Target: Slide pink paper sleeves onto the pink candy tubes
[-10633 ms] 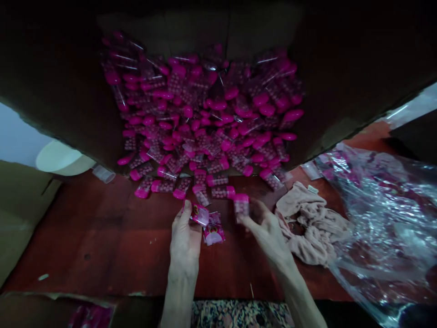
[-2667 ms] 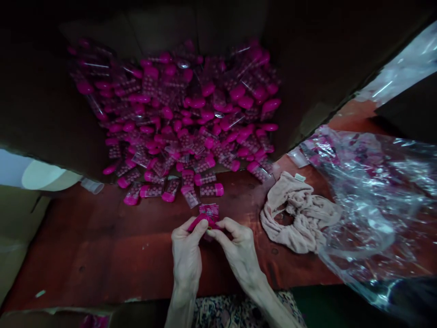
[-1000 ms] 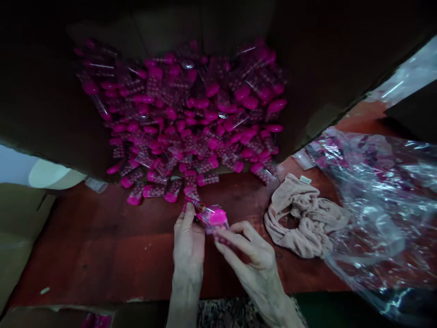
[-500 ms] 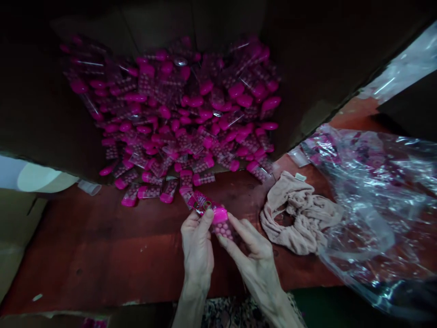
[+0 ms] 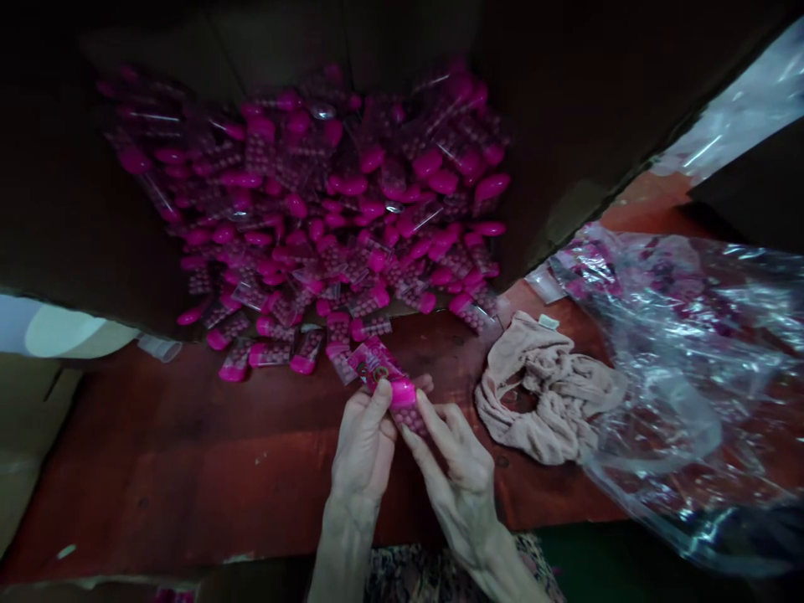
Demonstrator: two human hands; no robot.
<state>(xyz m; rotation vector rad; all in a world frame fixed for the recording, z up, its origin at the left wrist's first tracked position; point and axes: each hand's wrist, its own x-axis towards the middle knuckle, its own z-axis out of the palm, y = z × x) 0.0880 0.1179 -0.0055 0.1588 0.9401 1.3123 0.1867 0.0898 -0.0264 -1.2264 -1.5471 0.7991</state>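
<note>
My left hand [image 5: 364, 440] and my right hand [image 5: 456, 469] meet over the red table, both pinched on one pink-capped clear tube of candy beads [image 5: 407, 406]. A small pink printed packet [image 5: 373, 366] sticks out beyond the tube's cap, held between my left fingers. Just beyond my hands lies a big heap of the same pink-capped tubes [image 5: 327, 226], spilling out of a dark cardboard box [image 5: 584, 126] onto the table.
A crumpled beige cloth [image 5: 546, 402] lies right of my hands. A large clear plastic bag [image 5: 678, 377] with pink items inside covers the right side. A white round object [image 5: 69, 331] sits at the left, beside a cardboard flap [image 5: 25, 419]. The red table [image 5: 188, 452] runs under everything.
My hands took up a tube and brought it against the packet; in the last second they closed together and the tube and packet tilted slightly up and left.
</note>
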